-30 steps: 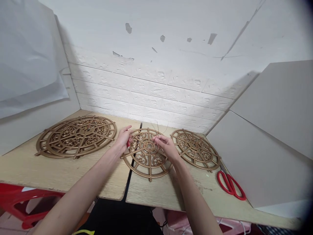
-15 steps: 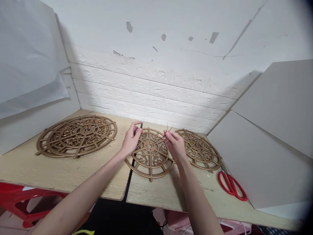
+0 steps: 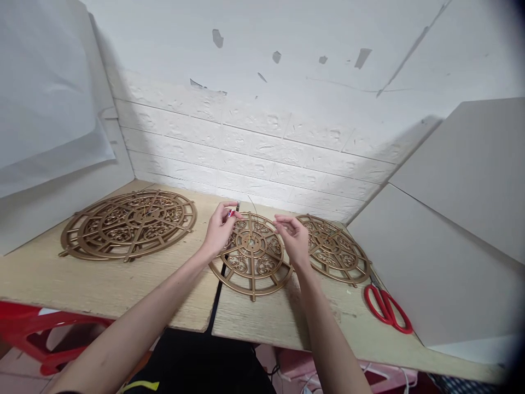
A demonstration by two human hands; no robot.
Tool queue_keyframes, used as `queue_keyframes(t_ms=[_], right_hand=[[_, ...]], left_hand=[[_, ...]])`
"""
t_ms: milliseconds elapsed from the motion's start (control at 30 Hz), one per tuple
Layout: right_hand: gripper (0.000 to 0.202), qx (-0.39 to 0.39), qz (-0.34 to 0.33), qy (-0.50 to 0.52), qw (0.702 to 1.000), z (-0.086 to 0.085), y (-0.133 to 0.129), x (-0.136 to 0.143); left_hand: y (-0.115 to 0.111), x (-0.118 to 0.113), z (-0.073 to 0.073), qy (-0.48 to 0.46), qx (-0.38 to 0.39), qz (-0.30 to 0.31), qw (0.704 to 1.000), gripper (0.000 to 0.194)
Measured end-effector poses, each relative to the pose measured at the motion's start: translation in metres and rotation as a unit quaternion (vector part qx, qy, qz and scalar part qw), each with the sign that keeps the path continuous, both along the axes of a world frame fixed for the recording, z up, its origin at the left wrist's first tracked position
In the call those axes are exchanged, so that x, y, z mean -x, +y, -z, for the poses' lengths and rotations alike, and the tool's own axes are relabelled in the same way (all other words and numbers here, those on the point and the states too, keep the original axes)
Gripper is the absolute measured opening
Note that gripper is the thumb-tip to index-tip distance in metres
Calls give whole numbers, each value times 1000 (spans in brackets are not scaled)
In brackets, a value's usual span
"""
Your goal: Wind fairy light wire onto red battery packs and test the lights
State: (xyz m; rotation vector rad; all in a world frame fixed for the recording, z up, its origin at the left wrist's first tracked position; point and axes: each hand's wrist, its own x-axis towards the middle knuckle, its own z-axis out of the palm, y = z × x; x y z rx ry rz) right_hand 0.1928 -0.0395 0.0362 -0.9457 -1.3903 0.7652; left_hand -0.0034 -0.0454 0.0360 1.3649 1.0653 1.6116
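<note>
A round gold openwork disc (image 3: 253, 284) with scroll patterns lies in the middle of the table. From its hub a thin dark wire or thread (image 3: 255, 210) sticks up, its end free and curved. At the disc's upper left, my left hand (image 3: 220, 227) is closed on a small red-and-white object (image 3: 231, 213), largely hidden by the fingers. My right hand (image 3: 293, 235) hovers over the disc's upper right edge, its thumb and fingertips slightly apart with nothing visible between them.
Stacked gold discs (image 3: 131, 254) lie at the left, with thin threads over their centre. More gold discs (image 3: 334, 276) lie at the right. Beside them are red-handled scissors (image 3: 388, 306). White panels (image 3: 463, 235) and a white brick-patterned wall (image 3: 254, 148) border the table (image 3: 164, 290).
My right hand has let go of the dark strand, which now stands free and further left. My left hand stays in nearly the same place with the small object.
</note>
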Motion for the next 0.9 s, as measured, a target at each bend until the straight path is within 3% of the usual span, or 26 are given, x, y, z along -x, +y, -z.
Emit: queue_keyframes(t_ms=[100, 200, 300, 433, 533, 667, 800, 900], right_hand=[[16, 9, 12, -194, 981, 3, 0, 0], [22, 12, 35, -340, 940, 5, 0, 3], [16, -7, 34, -412, 911, 10, 1, 7], [12, -20, 10, -448, 894, 21, 3, 16], [8, -25, 15, -429, 903, 30, 5, 21], [10, -12, -16, -343, 939, 33, 8, 22], [20, 52, -70, -151, 985, 25, 9, 16], [24, 87, -81, 2, 993, 14, 7, 9]], left_hand=[[1, 4, 3, 132, -25, -41, 990, 25], [-2, 5, 5, 315, -11, -66, 947, 26], [-6, 4, 5, 427, 13, -78, 901, 27], [-8, 3, 4, 461, 26, -88, 882, 26], [-7, 3, 4, 456, 33, -93, 884, 26], [-7, 3, 4, 444, 34, -88, 891, 26], [-6, 3, 6, 434, 30, -84, 896, 26], [-5, 4, 7, 422, 32, -85, 902, 27]])
